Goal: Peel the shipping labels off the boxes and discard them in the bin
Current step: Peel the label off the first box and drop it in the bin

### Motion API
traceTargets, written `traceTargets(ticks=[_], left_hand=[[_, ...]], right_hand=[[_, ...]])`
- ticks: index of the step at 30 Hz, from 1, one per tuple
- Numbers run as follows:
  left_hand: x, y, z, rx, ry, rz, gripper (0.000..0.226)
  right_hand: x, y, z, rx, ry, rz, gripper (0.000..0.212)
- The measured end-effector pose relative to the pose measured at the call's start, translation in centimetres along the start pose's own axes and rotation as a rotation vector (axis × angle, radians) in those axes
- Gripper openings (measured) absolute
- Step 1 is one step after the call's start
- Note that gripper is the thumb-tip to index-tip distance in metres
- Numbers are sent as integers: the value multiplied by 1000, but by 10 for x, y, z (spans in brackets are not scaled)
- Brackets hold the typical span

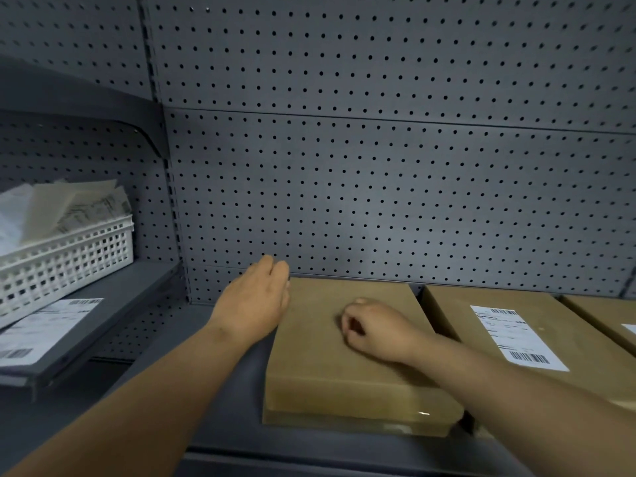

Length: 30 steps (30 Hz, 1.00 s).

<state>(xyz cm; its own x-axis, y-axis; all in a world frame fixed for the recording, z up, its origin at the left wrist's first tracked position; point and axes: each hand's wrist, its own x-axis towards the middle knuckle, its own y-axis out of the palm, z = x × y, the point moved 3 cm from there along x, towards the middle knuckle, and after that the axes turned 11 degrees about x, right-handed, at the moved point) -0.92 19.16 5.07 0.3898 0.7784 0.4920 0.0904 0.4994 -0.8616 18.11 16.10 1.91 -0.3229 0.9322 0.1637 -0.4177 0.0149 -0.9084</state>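
A brown cardboard box (320, 366) lies flat on the grey shelf, its top bare of any label. My left hand (256, 297) rests flat against the box's far left corner, fingers together and extended. My right hand (375, 330) sits on top of the box with fingers curled loosely, nothing visible in it. To the right lies a second brown box (457, 311) carrying a white shipping label (514, 335) with barcodes. A third box (605, 311) at the right edge shows a label corner (629, 328). A white lattice bin (65, 259) on the left shelf holds peeled labels (79, 204).
A grey pegboard wall (378, 184) backs the shelf. The left shelf (113, 304) sits higher and slants toward me, with a loose label sheet (44, 328) lying under the bin's front. A dark upper shelf bracket (144, 136) overhangs the bin.
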Motion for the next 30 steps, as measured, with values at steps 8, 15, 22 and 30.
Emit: traceTargets(ticks=[8,15,22,30], left_hand=[[0,-1,-4,78,33,-5,16],[-2,-5,8,135,25,6,13],[0,-2,12,173,91,32,6],[-4,0,20,150,120,-2,15]], right_hand=[[34,24,29,49,36,-122,21],[20,-5,-10,-8,66,-34,15],[62,23,15,11,138,-136,22],[50,-3,-18,-69,177,-57,16]])
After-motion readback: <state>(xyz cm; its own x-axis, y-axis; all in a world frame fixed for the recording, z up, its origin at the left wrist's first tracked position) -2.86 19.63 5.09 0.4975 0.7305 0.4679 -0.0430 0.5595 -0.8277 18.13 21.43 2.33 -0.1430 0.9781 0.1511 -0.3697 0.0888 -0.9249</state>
